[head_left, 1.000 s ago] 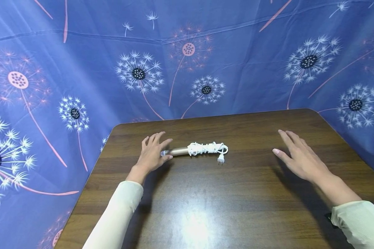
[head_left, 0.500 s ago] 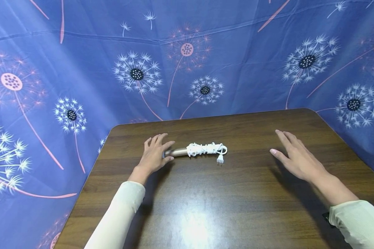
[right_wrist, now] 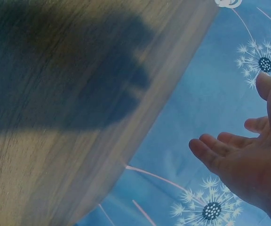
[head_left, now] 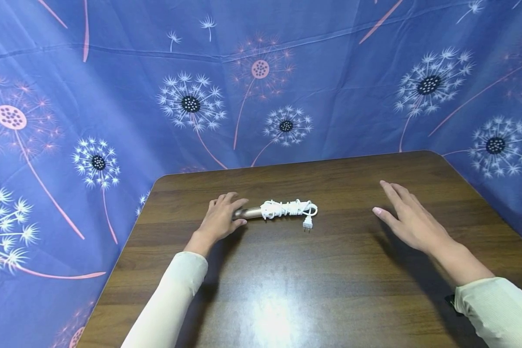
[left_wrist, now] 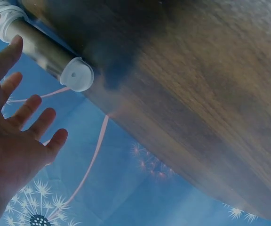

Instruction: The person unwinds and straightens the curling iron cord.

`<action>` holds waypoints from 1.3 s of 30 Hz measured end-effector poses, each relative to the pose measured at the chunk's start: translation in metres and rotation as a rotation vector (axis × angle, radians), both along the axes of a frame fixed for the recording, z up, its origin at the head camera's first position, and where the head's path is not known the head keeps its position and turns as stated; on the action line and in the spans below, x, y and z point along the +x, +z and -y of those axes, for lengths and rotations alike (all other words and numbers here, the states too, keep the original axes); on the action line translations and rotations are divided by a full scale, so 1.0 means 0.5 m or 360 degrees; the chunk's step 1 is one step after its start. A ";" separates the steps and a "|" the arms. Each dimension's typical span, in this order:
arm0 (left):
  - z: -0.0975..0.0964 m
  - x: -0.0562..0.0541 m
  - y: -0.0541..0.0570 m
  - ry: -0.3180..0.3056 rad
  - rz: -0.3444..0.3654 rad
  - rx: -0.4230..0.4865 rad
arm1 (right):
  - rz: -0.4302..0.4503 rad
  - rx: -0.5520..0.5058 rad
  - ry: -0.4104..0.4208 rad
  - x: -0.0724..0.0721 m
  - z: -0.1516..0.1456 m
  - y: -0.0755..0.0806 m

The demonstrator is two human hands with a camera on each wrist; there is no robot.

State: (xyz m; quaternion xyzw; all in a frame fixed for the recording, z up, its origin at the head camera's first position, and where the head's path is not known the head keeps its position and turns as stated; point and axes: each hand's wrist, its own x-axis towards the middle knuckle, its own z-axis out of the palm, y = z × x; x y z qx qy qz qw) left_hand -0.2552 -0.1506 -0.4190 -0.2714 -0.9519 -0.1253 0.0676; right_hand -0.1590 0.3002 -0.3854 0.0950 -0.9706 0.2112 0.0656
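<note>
What looks like a curling iron point(head_left: 250, 212) lies crosswise on the table, with a gold barrel on its left. White cord point(head_left: 282, 209) is wound round its right part, and the two-pin plug point(head_left: 308, 223) hangs off toward me. My left hand point(head_left: 218, 219) is over the barrel's left end, thumb on the near side, fingers on the far side. In the left wrist view the fingers are spread and loosely bent, and the thumb tip overlaps the barrel near its whitish end cap point(left_wrist: 79, 75). My right hand point(head_left: 411, 220) hovers over the table's right side, fingers extended, holding nothing.
The brown wooden table point(head_left: 330, 275) has rounded far corners and a bright light reflection near its front. A blue curtain point(head_left: 339, 96) printed with dandelions hangs behind the table and along its left and right sides.
My left hand has moved slightly right along the barrel, covering its left end more. My right hand has drifted a little left. The curling iron lies nearly where it was.
</note>
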 end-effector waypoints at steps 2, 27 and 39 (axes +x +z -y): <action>-0.005 -0.001 0.000 -0.0005 -0.0004 -0.0004 | -0.0001 0.0000 -0.0002 0.000 0.000 -0.001; -0.025 -0.005 -0.012 0.0029 0.0032 0.0000 | -0.0071 0.0059 -0.0001 0.001 0.009 -0.001; -0.040 -0.005 -0.033 0.0054 0.0030 -0.0049 | -0.0094 0.0032 0.0005 0.002 0.018 -0.004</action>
